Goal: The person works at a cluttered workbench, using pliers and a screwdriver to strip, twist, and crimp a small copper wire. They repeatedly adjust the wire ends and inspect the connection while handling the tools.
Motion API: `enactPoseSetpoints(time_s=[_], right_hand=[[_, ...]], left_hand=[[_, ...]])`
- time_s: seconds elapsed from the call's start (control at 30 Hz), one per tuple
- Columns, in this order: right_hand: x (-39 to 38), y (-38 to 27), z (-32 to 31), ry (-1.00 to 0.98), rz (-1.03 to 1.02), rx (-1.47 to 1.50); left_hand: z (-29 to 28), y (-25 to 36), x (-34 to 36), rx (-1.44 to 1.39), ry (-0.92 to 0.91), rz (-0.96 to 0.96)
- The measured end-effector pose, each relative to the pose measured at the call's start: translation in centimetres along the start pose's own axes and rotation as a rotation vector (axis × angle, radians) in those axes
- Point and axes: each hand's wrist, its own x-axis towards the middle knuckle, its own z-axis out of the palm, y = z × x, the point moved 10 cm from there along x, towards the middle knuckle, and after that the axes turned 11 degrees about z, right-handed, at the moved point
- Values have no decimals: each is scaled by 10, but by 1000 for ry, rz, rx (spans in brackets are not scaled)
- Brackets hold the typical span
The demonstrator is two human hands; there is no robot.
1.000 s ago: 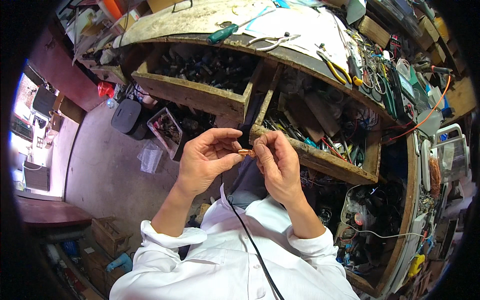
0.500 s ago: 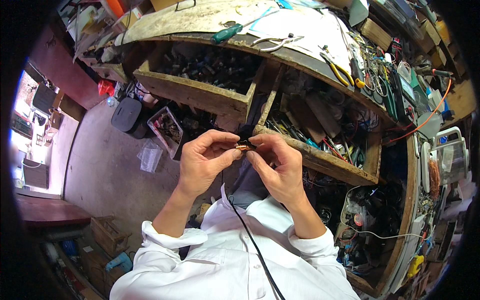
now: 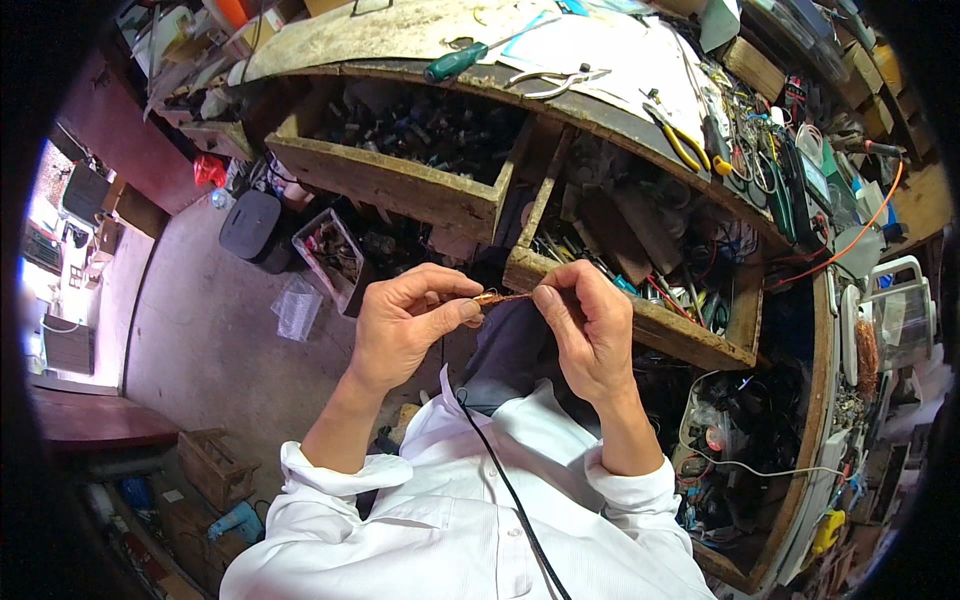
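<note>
In front of my body, my left hand (image 3: 402, 326) is closed, with thumb and forefinger pinching a small copper-coloured piece (image 3: 487, 298). Its exact kind is too small to make out. From its right end a thin copper wire (image 3: 515, 295) runs across the gap to my right hand (image 3: 590, 328). That hand is closed too, its thumb and forefinger pressed on the wire's end. Both hands hover just below the front of an open wooden drawer (image 3: 640, 325), touching nothing else that I can see.
Another open drawer (image 3: 390, 180) full of small dark parts lies ahead to the left. On the bench above are a green screwdriver (image 3: 455, 64), pliers (image 3: 552, 84) and yellow-handled pliers (image 3: 684, 148). A bin of scraps (image 3: 330, 262) stands on the floor. A black cord (image 3: 500, 475) hangs over my shirt.
My right hand has moved to the right, away from my left, and a stretch of thin copper wire now shows between them. My left hand has stayed nearly in place.
</note>
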Motion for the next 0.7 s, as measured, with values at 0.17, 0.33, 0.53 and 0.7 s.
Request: enactPoseSetpoints(time_s=[0.17, 0.33, 0.53, 0.7], right_hand=[[-3, 20, -3, 21, 142, 73], [2, -24, 10, -61, -111, -25], [-3, -23, 17, -77, -217, -67], [-5, -10, 17, -60, -55, 58]], left_hand=[[-2, 3, -1, 13, 3, 6], [0, 6, -1, 87, -22, 32], [6, 14, -1, 49, -36, 49], [6, 3, -2, -17, -18, 8]])
